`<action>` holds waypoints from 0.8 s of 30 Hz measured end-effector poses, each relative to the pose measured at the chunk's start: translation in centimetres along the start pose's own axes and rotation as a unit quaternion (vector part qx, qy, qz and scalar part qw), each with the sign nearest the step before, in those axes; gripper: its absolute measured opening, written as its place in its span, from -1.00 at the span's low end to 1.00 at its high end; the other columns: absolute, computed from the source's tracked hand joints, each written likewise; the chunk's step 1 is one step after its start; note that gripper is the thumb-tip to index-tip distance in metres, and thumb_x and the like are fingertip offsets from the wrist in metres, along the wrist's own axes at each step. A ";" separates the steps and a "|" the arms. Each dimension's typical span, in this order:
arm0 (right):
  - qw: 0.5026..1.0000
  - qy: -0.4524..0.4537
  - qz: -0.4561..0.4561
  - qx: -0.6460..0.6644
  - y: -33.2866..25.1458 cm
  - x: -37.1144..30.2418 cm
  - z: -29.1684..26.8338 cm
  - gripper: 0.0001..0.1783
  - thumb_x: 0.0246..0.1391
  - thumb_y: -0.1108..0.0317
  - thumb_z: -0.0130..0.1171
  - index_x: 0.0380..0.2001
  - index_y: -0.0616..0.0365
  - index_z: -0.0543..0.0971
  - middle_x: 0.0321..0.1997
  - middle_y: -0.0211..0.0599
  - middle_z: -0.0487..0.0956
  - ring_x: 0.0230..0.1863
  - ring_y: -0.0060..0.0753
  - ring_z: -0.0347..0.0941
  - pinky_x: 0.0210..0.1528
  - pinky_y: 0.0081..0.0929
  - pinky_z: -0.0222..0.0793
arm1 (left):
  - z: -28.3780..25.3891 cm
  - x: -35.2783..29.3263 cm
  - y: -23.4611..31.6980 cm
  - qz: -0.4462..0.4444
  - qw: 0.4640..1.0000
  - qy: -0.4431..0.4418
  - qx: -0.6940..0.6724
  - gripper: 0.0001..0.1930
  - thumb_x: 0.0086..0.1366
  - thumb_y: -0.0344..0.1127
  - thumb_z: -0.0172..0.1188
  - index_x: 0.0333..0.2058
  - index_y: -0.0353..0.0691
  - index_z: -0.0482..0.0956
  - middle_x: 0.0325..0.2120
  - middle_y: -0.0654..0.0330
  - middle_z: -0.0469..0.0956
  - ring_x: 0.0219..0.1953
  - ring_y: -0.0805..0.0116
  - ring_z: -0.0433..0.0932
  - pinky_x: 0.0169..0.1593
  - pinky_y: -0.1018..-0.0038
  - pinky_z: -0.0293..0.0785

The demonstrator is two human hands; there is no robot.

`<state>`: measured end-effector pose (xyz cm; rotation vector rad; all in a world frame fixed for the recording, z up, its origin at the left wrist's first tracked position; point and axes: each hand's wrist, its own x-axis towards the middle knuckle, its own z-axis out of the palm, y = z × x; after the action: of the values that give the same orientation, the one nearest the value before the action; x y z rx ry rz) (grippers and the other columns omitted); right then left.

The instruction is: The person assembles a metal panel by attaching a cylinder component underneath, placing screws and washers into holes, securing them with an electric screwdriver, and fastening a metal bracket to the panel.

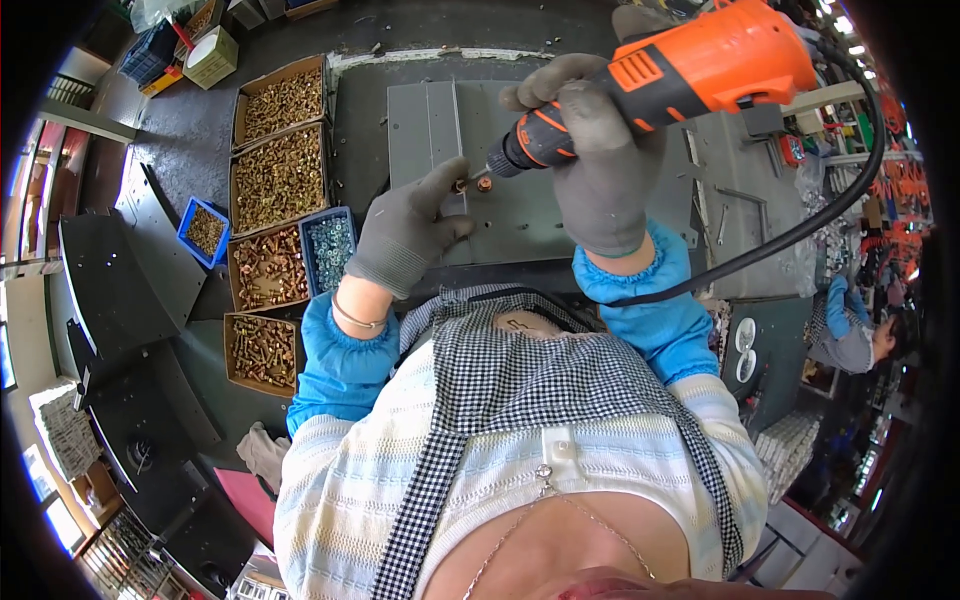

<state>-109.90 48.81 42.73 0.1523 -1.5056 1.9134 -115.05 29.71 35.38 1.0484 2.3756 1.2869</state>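
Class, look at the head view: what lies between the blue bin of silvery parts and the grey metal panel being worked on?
In the head view, the gloved left hand and a strip of dark workbench lie between the blue bin and the grey metal panel.

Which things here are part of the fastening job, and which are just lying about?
In use: orange power screwdriver in right hand; small brass fastener steadied by left hand; grey metal panel.
Lying about: cardboard boxes of brass screws; blue bins; stacked white parts.

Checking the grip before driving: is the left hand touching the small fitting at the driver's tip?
Touching. The head view shows the left hand's gloved fingertips pinching the copper-coloured fitting on the grey panel, no gap visible.
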 end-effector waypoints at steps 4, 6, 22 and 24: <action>0.999 -0.016 0.020 0.030 1.0 0.3 0.7 -0.22 0.05 0.58 0.35 0.34 0.29 0.27 -0.32 -0.32 0.65 -0.38 -0.52 0.56 -0.24 -0.47 0.57 | -1.0 0.1 -0.4 -0.070 0.994 -0.079 0.010 -0.26 0.08 -0.33 0.47 0.27 -0.08 0.43 -0.09 -0.05 0.68 -0.12 -0.09 0.69 -0.04 0.20 0.60; 0.996 -0.070 0.008 -0.055 0.9 0.4 1.0 -0.31 0.17 0.52 0.18 0.37 0.30 0.26 -0.24 -0.17 0.67 -0.23 -0.23 0.67 -0.01 -0.09 0.69 | -0.9 0.1 -1.0 -0.077 0.993 -0.085 -0.007 -0.24 0.07 -0.33 0.47 0.29 -0.07 0.42 -0.08 -0.06 0.68 -0.10 -0.08 0.69 -0.03 0.20 0.59; 0.980 -0.154 0.072 -0.101 1.7 1.1 4.9 -0.67 -0.08 0.38 0.52 -0.29 0.12 0.57 -0.49 -0.47 0.61 -0.53 -0.61 0.53 -0.48 -0.56 0.48 | -1.3 -2.0 -4.4 -0.185 0.803 0.052 -0.564 -0.50 0.39 -0.49 0.21 0.28 -0.37 0.39 0.09 0.04 0.59 -0.04 0.21 0.66 -0.01 0.47 0.63; 0.980 -0.148 0.075 -0.107 2.0 1.2 5.0 -0.68 -0.08 0.38 0.51 -0.29 0.11 0.56 -0.50 -0.48 0.60 -0.53 -0.62 0.52 -0.47 -0.56 0.48 | -0.9 -2.3 -5.4 -0.177 0.669 0.120 -0.712 -0.57 0.44 -0.60 -0.02 0.27 -0.43 0.35 0.17 -0.09 0.50 0.19 0.17 0.55 0.21 0.42 0.61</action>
<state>-113.48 44.68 43.27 0.2409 -1.9607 1.8914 -116.46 25.60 31.27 -0.1130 0.8131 2.3578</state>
